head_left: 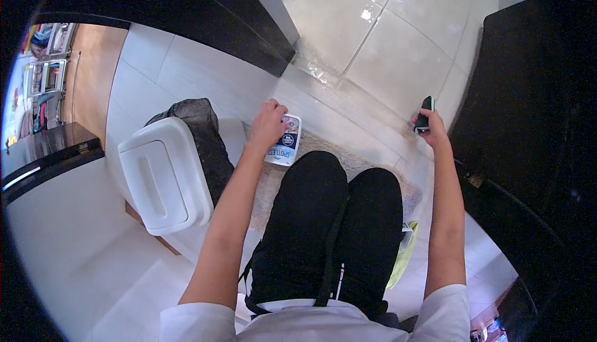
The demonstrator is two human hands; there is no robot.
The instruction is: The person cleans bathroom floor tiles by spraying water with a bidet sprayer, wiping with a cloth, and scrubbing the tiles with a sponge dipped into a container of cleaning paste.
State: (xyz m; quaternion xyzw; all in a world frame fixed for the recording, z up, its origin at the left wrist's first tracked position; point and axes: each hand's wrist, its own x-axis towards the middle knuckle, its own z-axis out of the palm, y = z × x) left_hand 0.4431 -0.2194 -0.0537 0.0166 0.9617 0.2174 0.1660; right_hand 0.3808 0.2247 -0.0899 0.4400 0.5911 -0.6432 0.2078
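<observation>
**Pack in the left hand, dark object in the right, beside a wet-looking floor**

The left hand [267, 124], near the centre of the frame, curls its fingers over the upper left edge of a pack [287, 150], apparently grasping it; the thumb is hidden. Taking it by that edge probably steadies it while leaving most of its front uncovered. The pack sits just above the person's legs [342, 230], in front of the pale mat [367, 163]; whether it rests there or is lifted, I cannot tell.

The right hand [433, 132], right of centre, is closed around a dark object [427, 106] with a pale edge. Its far end points toward the top of the frame, perhaps because a hold at the near end suits the outstretched arm. What it is cannot be made out.

At left, a white bin [163, 174] stands beside a black bag [217, 155], likely set there to be off the mat. Glints on the tiles [398, 50] at upper right suggest water.

The pack's large blue word reads "SPOTLESS", upside down in the frame. Above it is a dark round badge whose lettering is too small to read. No brand shows legibly on the bin or the dark object.
</observation>
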